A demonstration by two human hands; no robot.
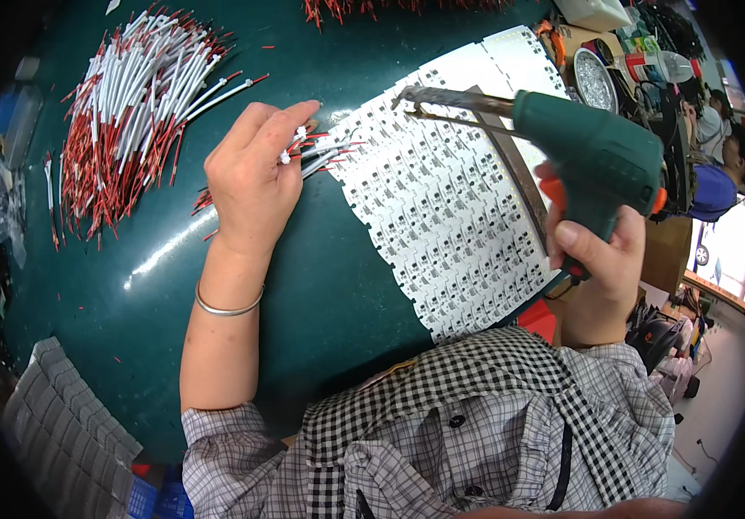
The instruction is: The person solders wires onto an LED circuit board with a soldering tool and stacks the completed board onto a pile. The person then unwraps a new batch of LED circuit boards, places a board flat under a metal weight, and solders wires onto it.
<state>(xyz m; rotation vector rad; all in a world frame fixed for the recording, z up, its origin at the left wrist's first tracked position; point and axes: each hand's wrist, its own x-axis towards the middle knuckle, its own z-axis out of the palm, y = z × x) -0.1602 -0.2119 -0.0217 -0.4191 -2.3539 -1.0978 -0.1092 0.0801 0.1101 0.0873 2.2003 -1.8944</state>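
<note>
My right hand [604, 259] grips a green soldering gun [593, 143] with an orange trigger. Its long metal tip reaches leftward above a white panel of small circuit boards [468, 259], apparently not touching it. A few white-sleeved wires with red ends [325, 160] are pinched in my left hand [256, 177], their ends pointing right over the panel's left edge. Some red ends also stick out behind that hand. A dark flat bar [520, 186] lies across the panel's right part. Left of my left hand lies a large pile of similar red and white wires [134, 112].
More red wires [364, 9] lie at the table's far edge. A round dish of silvery bits [595, 80] and a plastic bottle [662, 67] stand at the far right. Grey stacked panels [65, 415] are at the lower left. Other people [719, 121] sit farther off to the right.
</note>
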